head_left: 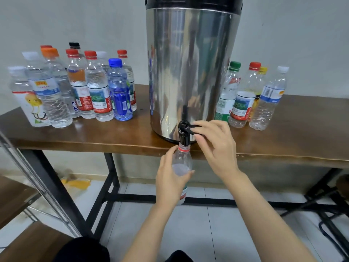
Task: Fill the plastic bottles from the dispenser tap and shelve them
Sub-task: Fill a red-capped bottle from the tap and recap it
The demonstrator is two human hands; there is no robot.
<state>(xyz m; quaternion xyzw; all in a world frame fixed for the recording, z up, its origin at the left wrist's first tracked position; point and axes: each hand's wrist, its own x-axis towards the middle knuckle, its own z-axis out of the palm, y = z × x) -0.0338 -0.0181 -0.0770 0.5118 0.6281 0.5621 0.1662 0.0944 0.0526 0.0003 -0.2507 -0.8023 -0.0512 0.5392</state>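
At the lower left of the frame, a wooden shelf unit (17,195) with a metal frame is cut off by the left and bottom edges, so only two of its boards show. Above it, at the left end of the brown worktop (94,135), stands a crowd of capped bottles (75,87). The back ones are largely hidden by the front row, so they cannot be counted. Below the worktop, a yellow object (77,183) on the floor is too blurred to identify.

Lower centre, the left hand (170,178) is wrapped around a clear bottle (182,159), held upright in front of the worktop's edge with its neck at the spout of the black tap (184,133). The palm and fingers cover the bottle's lower body, and whether water is running is hard to make out.

The steel dispenser (190,63) stands at the worktop's front edge, its top cut off by the upper frame edge. The right hand (215,144) pinches the tap's lever (192,127), and its fingertips cover most of it.

Right of the dispenser stands a smaller bottle group (253,95), whose yellow-capped bottle is mostly hidden behind its neighbours.
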